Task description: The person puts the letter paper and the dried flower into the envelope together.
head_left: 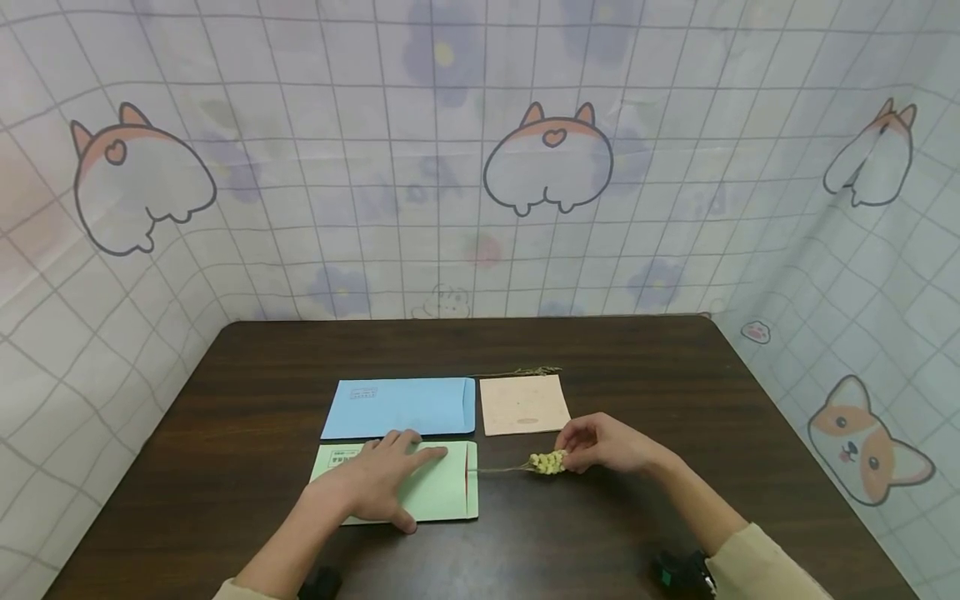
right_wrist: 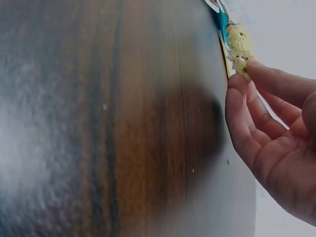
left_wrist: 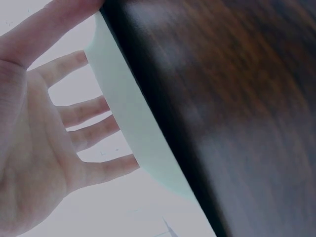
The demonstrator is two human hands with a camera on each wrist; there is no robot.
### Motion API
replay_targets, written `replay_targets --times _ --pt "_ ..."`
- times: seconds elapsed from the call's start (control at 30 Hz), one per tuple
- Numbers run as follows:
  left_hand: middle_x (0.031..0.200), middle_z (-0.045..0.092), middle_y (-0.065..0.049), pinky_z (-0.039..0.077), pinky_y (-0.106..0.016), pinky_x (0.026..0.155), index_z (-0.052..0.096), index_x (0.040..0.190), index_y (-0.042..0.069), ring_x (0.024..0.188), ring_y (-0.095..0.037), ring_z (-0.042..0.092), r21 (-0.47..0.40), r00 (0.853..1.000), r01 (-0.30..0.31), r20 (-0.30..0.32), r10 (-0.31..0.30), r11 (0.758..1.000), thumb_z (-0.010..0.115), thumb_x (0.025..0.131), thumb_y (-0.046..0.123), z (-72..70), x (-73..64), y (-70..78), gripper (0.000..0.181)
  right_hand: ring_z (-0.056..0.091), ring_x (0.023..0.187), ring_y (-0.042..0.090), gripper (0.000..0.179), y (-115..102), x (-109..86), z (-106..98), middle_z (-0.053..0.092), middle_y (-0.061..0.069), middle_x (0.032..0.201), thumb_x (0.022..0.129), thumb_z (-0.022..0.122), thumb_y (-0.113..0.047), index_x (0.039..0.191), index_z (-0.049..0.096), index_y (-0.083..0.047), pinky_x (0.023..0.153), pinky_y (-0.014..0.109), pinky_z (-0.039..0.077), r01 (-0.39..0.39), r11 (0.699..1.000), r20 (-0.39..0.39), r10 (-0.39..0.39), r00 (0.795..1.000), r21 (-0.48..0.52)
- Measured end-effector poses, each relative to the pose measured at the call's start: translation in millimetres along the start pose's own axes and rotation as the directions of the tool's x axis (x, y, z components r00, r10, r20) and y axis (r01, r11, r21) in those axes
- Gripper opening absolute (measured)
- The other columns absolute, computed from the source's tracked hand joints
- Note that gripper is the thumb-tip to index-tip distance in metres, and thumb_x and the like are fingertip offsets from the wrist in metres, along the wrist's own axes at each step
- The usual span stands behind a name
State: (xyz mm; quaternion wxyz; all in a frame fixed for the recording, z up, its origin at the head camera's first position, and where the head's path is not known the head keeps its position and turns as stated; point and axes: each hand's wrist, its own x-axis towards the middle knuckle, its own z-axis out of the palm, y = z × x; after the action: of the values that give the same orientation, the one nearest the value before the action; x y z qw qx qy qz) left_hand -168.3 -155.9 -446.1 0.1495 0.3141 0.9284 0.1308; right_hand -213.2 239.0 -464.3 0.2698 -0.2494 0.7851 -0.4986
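A light green envelope (head_left: 438, 496) lies on the table with its flap end to the right. My left hand (head_left: 378, 477) rests on it, fingers spread; in the left wrist view the fingertips and thumb touch its surface. My right hand (head_left: 611, 446) pinches the tip of a dried flower sprig with a pale yellow head (head_left: 546, 462). The thin stem (head_left: 502, 469) runs left to the envelope's opening, and its far end is hidden there. In the right wrist view the yellow head (right_wrist: 239, 44) sits at the thumb and fingertips.
Behind the green envelope lies a blue envelope (head_left: 401, 408). To its right is a beige paper piece (head_left: 523, 405), with a dried greenish sprig (head_left: 536, 371) along its back edge. All are on a dark wooden table (head_left: 637, 358) enclosed by a patterned curtain (head_left: 360, 167).
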Motion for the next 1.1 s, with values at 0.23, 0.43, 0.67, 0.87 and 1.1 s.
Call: replay_targets --times 0.23,0.43,0.67,0.87,1.1 --pt "0.144 0.044 -0.012 0.036 -0.058 0.105 0.048 0.154 0.022 0.129 -0.033 0.043 0.006 1.000 0.005 -0.002 -0.005 1.000 0.094 0.070 0.041 -0.3 -0.8 0.9 0.097 0.066 0.082 0.027 0.017 -1 7.8 9 0.068 0.013 0.094 0.097 0.070 -0.005 0.112 0.068 0.004 0.075 0.037 0.057 -0.021 0.999 -0.019 0.021 1.000 0.027" --pt "0.145 0.043 -0.012 0.037 -0.058 0.104 0.047 0.155 0.023 0.130 -0.033 0.043 0.015 1.000 0.004 0.003 -0.004 1.000 0.093 0.071 0.043 0.5 -0.2 -0.6 0.098 0.068 0.084 0.027 0.020 -3 17.6 20 0.068 0.012 0.096 0.096 0.070 -0.005 0.114 0.067 0.004 0.076 0.037 0.058 -0.053 0.995 -0.028 0.055 0.998 0.083" --pt "0.146 0.043 -0.013 0.037 -0.059 0.105 0.046 0.155 0.023 0.131 -0.034 0.043 0.016 1.000 -0.001 0.007 0.001 1.000 0.093 0.071 0.044 1.1 -0.5 -0.8 0.098 0.067 0.081 0.026 0.017 -10 27.3 31 0.068 0.012 0.093 0.095 0.072 -0.005 0.110 0.068 0.002 0.076 0.037 0.059 -0.050 0.997 -0.052 0.053 0.997 0.066" --pt "0.146 0.042 -0.012 0.036 -0.059 0.105 0.046 0.155 0.023 0.131 -0.034 0.042 0.017 1.000 0.005 0.016 -0.005 1.000 0.093 0.072 0.044 0.8 -0.4 -0.7 0.098 0.068 0.080 0.026 0.015 -17 33.6 40 0.068 0.012 0.091 0.095 0.072 -0.005 0.109 0.068 0.002 0.075 0.039 0.060 -0.059 0.995 -0.060 0.064 0.996 0.075" --pt "0.147 0.042 -0.013 0.036 -0.059 0.105 0.046 0.155 0.023 0.132 -0.035 0.042 0.011 1.000 0.006 0.024 -0.006 1.000 0.093 0.072 0.044 0.0 -0.5 -0.2 0.098 0.070 0.077 0.026 0.011 -23 41.3 49 0.069 0.011 0.090 0.095 0.072 -0.003 0.104 0.068 0.002 0.074 0.041 0.060 -0.061 0.995 -0.029 0.064 0.998 0.084"
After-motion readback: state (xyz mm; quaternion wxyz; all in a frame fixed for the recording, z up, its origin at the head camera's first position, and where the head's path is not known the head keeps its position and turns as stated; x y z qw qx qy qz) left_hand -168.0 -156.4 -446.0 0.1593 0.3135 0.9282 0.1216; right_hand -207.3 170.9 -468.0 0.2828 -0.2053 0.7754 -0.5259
